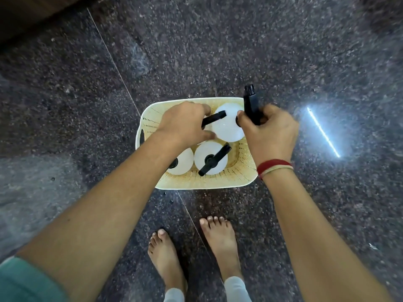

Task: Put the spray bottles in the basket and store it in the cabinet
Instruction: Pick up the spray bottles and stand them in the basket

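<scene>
Seen from above: cream perforated plastic basket (218, 182) on dark speckled stone floor (239, 51) w/ white round spray bottles (210, 156) inside. Left hand (185, 123) grasping one black trigger, right hand (269, 129) clenched on another at right rim. Risk: bottles tipping if crowded

Single head-worn wide-angle view, looking almost straight down from standing height past both forearms to the dark speckled floor (283, 51). Basket (196, 182) sits mid-frame, near; bare feet (192, 253) at the bottom edge. Frame edges bend and blur.
</scene>
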Demonstrator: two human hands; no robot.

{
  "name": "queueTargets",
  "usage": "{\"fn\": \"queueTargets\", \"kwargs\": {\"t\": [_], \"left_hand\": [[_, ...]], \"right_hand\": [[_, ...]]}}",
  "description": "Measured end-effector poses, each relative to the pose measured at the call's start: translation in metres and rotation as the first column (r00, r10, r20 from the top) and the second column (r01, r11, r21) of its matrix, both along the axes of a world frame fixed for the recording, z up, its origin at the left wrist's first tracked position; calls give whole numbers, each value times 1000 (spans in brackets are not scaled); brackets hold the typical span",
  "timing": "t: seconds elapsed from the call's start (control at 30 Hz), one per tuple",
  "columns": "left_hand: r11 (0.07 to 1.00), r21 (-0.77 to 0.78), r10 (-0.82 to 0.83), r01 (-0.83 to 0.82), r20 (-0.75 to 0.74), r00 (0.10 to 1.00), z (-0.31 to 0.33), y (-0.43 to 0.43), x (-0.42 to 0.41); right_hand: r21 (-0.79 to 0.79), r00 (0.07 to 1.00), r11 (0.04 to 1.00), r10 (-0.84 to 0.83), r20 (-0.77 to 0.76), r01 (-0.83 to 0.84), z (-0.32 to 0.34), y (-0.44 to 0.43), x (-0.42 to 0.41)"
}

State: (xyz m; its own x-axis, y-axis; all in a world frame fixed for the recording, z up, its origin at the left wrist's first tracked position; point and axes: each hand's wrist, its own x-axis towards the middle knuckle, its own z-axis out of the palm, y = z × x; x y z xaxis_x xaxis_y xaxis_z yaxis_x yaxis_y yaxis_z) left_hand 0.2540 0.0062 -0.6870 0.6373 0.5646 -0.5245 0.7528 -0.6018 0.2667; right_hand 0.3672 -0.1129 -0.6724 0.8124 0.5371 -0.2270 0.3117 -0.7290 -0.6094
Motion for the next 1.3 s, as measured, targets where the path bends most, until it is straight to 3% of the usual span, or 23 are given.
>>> {"fn": "queueTargets", "kwargs": {"t": [0.13, 0.3, 0.6, 0.83, 1.13, 1.3], "left_hand": [[993, 106, 47, -55, 77, 996, -4, -1, -10], [973, 172, 127, -154, 158, 979, -3, 1, -19], [953, 85, 266, -289, 217, 939, -12, 5, -29], [954, 38, 281, -297, 229, 932, -20, -4, -29], [959, 149, 199, -243, 261, 945, -13, -1, -27], [957, 70, 256, -282, 258, 932, -17, -2, -30]], "right_hand": [[-78, 999, 997, -16, 32, 18, -8, 4, 5], [-140, 995, 990, -25, -97, 11, -17, 11, -2], [-80, 967, 996, -65, -245, 46, -22, 14, -11], [-87, 968, 996, -39, -246, 18, -25, 17, -14], [-32, 940, 996, -88, -330, 82, -27, 17, -18], [-51, 936, 994, -106, -337, 94, -27, 21, -19]]}}
